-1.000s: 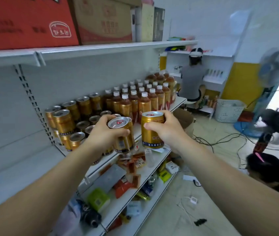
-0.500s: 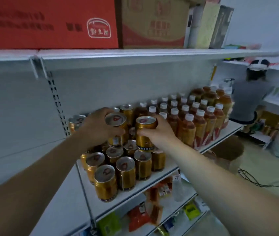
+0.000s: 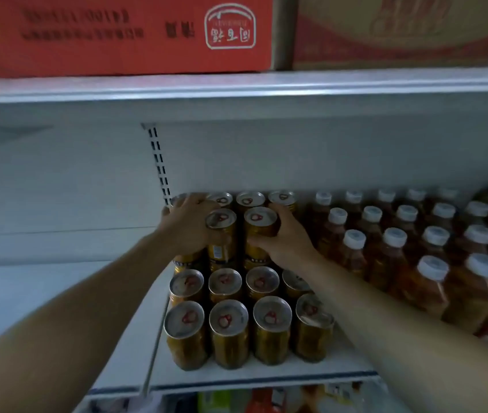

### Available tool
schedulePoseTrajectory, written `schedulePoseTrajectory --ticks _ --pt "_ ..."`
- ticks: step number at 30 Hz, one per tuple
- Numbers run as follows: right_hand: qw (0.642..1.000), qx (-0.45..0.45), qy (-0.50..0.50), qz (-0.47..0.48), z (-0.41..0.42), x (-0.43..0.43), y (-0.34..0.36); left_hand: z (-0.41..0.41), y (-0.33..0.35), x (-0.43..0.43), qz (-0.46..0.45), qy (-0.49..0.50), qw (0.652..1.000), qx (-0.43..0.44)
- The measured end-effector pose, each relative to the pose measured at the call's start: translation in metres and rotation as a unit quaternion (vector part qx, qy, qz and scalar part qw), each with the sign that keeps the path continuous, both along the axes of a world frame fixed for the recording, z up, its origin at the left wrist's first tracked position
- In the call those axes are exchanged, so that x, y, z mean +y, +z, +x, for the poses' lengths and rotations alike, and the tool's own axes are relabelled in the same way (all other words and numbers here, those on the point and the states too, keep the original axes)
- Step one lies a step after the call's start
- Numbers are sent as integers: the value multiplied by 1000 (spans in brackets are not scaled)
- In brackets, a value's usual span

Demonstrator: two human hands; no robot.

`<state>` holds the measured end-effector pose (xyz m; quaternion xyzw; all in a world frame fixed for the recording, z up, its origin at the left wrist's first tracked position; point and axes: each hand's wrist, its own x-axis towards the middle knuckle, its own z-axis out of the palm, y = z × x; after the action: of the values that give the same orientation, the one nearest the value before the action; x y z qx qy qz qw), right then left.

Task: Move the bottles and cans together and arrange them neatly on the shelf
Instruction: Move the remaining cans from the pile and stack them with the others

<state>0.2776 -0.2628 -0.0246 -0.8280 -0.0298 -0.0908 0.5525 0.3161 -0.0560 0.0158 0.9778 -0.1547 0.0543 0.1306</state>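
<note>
Gold cans with silver tops stand in rows on the white shelf [image 3: 260, 374]. My left hand [image 3: 187, 228] grips one gold can [image 3: 221, 231] and my right hand [image 3: 284, 236] grips another gold can [image 3: 259, 231]. Both held cans sit side by side on top of lower cans, in a second layer in front of the back row of stacked cans [image 3: 250, 199]. Two front rows of single cans [image 3: 227, 329] stand nearer me. To the right, several brown bottles with white caps [image 3: 391, 251] fill the shelf in rows.
The upper shelf [image 3: 236, 87] hangs low over the cans, carrying a red carton [image 3: 117, 34] and a tan carton [image 3: 394, 31]. A slotted upright [image 3: 159, 165] runs down the back panel at left. Packets show on the shelf below [image 3: 266, 400].
My view swung from the aisle onto the shelf and moved closer. Both hands carried their cans inward and set them onto the second layer of cans.
</note>
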Motion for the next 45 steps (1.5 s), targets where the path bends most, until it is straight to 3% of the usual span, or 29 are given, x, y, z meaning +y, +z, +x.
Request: schedulePoseTrajectory --ticks 7,10,13,15,18,20,22,30,34,36,38,41,43,45 --pt "996 -37 23 -83 0 0 -13 4 5 3 -31 -60 998 5" --pt "981 -27 25 -191 5 -2 -4 9 7 4 -10 -76 997 24" --pt "943 -89 5 -321 15 -9 16 9 5 13 -162 10 987 -3" --pt "932 -119 -4 -341 27 -14 31 9 3 23 -294 137 945 -33" --pt "913 -14 47 -405 46 -20 39 11 1 27 -476 220 848 83" --pt "920 45 66 -383 53 -21 34 13 -5 23 -531 215 804 160" --pt "931 37 52 -359 56 -20 26 14 -12 18 -566 198 778 186" --pt "935 11 12 -354 58 -14 15 18 -19 25 -622 185 734 200" --pt "925 16 5 -380 53 -16 17 9 -20 37 -680 137 684 227" --pt "920 -7 -28 -391 47 -14 20 0 -31 44 -681 154 688 195" --pt "924 -47 -72 -372 32 -9 19 -20 -48 47 -649 155 724 177" --pt "960 -49 -108 -252 -1 -2 4 -61 -72 47 -586 114 774 211" --pt "966 -7 -95 -242 -20 0 -10 -73 -83 44 -571 86 773 263" --pt "952 44 -73 -293 -31 0 -22 -74 -85 42 -574 91 763 282"
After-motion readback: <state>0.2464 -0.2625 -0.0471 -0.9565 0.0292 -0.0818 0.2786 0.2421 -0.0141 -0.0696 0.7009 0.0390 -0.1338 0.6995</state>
